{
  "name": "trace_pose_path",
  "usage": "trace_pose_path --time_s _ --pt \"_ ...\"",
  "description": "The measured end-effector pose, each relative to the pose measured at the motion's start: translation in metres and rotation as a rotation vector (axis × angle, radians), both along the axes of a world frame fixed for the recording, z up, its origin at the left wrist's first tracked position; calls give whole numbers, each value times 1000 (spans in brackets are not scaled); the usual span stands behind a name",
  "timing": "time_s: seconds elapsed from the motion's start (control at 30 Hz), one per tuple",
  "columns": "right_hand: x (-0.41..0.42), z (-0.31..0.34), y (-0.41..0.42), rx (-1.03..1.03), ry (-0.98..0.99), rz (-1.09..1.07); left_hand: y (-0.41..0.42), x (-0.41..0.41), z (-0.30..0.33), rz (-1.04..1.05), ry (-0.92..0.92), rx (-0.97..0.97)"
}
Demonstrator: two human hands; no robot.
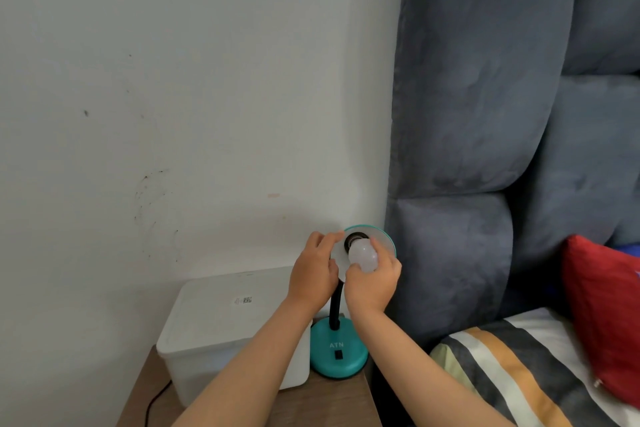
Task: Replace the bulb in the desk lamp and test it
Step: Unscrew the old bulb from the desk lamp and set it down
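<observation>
A teal desk lamp stands on a wooden nightstand, its round base [337, 355] marked ATN with a black switch and a black bendy neck. The shade [382, 239] is tipped up so its white inside and dark socket [355, 239] face me. A white frosted bulb [363, 256] sits at the socket's mouth, unlit. My right hand [374, 282] grips the bulb from below with the fingers wrapped around it. My left hand [313, 270] holds the shade's left rim, thumb and fingers on its edge.
A white lidded plastic box [225, 326] fills the nightstand [311, 402] left of the lamp. A black cable [156, 399] runs down beside it. The white wall is behind. A grey padded headboard [467, 149] and a bed with striped bedding [519, 367] and a red pillow [602, 315] lie right.
</observation>
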State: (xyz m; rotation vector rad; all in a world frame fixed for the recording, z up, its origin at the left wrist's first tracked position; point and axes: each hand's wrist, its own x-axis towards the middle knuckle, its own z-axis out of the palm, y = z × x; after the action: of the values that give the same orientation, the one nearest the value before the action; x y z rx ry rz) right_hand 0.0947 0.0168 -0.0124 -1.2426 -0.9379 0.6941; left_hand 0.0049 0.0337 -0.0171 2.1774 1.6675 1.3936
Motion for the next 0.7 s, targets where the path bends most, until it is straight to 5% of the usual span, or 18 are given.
trace_pose_path --time_s 0.7 --pt "5 -2 5 -68 114 18 -2 0 2 5 -21 -29"
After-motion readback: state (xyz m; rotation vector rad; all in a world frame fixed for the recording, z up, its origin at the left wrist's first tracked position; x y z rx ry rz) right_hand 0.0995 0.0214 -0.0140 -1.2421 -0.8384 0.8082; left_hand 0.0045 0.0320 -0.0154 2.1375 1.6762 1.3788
